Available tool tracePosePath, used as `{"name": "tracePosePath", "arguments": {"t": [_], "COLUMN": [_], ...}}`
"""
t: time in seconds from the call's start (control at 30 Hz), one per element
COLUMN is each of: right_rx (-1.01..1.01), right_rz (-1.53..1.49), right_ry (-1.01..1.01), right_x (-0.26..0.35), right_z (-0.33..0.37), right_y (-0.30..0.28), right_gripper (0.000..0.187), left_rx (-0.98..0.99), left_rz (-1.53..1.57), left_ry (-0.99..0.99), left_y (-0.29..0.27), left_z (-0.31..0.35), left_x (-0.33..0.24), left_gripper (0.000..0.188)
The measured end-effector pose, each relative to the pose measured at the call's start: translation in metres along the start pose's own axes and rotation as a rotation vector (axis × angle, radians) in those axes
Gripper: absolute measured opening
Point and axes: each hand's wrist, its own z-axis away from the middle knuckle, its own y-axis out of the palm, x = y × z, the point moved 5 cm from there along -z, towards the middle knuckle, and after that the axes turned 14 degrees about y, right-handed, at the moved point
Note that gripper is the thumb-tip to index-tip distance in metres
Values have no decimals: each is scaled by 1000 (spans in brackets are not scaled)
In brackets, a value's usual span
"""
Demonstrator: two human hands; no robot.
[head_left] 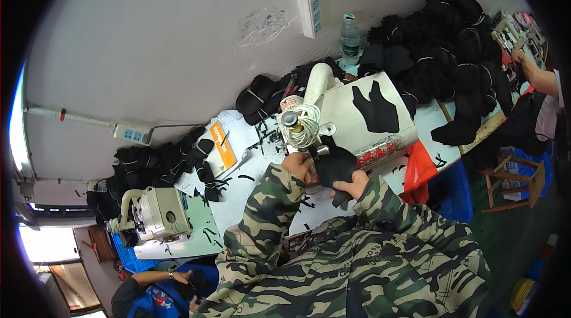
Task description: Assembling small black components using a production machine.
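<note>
A black cut fabric piece [335,166] lies in front of a cream sewing machine [339,101], its upper edge near the machine's working end. My right hand [354,185] grips the right side of this piece, thumb on top. At its left edge, my left hand [299,166] is closed with curled fingers close to the machine's head; what sits in those fingers is partly hidden. Another black fabric piece [376,107], with pointed ends, rests on top of the machine body. A coil of pale cord [303,128] hangs around the machine's thread post.
Bundled black pieces [443,50] are heaped at the back right, beside a plastic bottle [350,38]. Papers with an orange-labelled sheet [222,147] lie left. A second sewing machine [157,214] stands further left. Red cloth [420,169] hangs off the table above a blue bin [453,193]. Co-workers sit on both sides.
</note>
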Motion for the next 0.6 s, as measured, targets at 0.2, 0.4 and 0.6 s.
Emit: {"name": "tracePosePath", "arguments": {"t": [0.2, 0.4, 0.6], "right_rx": [-587, -129, -1083], "right_rz": [905, 778, 1431], "right_ry": [-410, -675, -688], "right_x": [14, 76, 117], "right_z": [20, 90, 37], "right_y": [-2, 5, -103], "right_gripper": [33, 27, 45], "left_rx": [-27, -85, 290], "left_rz": [-137, 934, 1023], "left_ry": [505, 122, 133], "left_y": [67, 67, 80], "left_z": [43, 36, 26], "left_x": [-49, -35, -64], "left_gripper": [62, 29, 30]}}
